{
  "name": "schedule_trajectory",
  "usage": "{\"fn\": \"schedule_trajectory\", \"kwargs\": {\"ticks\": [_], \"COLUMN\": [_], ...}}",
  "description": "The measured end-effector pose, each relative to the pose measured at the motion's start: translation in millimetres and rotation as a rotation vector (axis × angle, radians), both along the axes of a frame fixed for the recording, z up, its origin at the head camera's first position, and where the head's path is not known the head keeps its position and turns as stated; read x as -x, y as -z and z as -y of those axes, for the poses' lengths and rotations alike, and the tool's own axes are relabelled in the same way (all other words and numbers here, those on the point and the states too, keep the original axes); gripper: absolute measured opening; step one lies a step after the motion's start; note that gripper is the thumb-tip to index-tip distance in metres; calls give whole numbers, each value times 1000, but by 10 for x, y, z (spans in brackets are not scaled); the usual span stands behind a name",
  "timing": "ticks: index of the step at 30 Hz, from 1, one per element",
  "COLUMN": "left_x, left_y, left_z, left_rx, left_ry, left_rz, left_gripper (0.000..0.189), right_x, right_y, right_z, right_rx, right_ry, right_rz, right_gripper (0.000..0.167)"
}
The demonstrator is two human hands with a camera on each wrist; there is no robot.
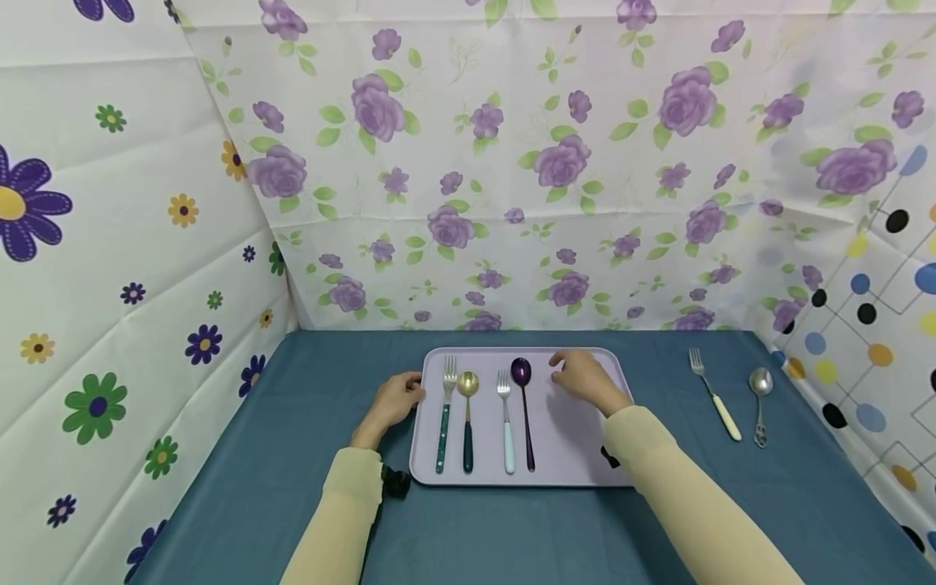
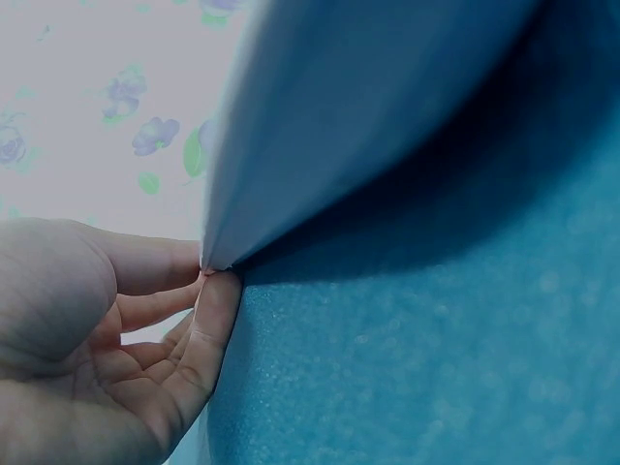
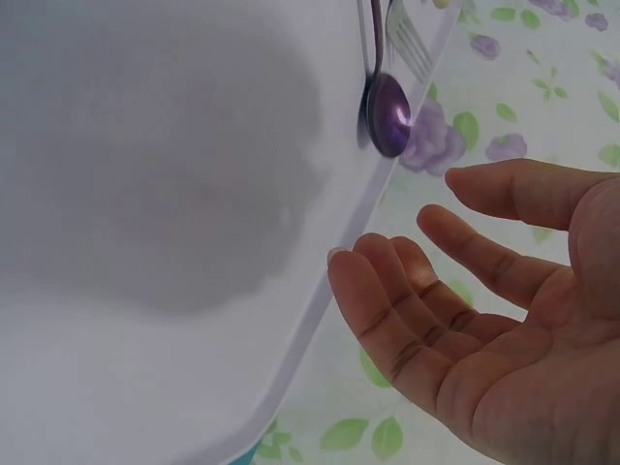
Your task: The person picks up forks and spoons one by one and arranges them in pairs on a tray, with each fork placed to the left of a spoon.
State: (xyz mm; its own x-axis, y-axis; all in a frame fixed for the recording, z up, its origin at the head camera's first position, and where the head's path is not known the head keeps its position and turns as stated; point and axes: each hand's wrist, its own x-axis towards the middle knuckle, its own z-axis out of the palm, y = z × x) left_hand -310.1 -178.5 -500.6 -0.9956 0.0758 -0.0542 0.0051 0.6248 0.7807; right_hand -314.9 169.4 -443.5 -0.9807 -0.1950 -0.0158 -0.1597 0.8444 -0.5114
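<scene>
A lavender tray (image 1: 486,479) lies on the table. On it, from left to right, are a fork with a green handle (image 1: 443,439), a gold spoon with a dark green handle (image 1: 468,443), a fork with a pale mint handle (image 1: 509,447) and a purple spoon (image 1: 522,372). My left hand (image 1: 395,400) pinches the tray's left edge between thumb and finger, as the left wrist view shows. Above the right part of the tray is my right hand (image 1: 585,380), fingers loosely bent and holding nothing, to the right of the purple spoon's bowl (image 3: 389,114).
Right of the tray, a fork with a cream handle (image 1: 725,417) and a silver spoon with an ornate handle (image 1: 760,382) lie on the blue-green tablecloth (image 1: 468,536). Patterned cloth hangs behind the table (image 1: 468,268) and along both sides.
</scene>
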Motion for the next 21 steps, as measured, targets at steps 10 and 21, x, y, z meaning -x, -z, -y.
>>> {"fn": "schedule_trajectory", "kwargs": {"ticks": [10,21], "left_x": [25,10], "left_y": [3,17], "left_z": [0,5], "left_rx": [16,23], "left_ry": [-1,1], "left_rz": [-2,-13], "left_gripper": [44,45], "right_x": [72,49], "right_y": [-45,-139], "right_z": [-168,-455], "right_rx": [-20,-3], "right_ry": [27,28], "right_rz": [44,72], "right_gripper": [34,36]}}
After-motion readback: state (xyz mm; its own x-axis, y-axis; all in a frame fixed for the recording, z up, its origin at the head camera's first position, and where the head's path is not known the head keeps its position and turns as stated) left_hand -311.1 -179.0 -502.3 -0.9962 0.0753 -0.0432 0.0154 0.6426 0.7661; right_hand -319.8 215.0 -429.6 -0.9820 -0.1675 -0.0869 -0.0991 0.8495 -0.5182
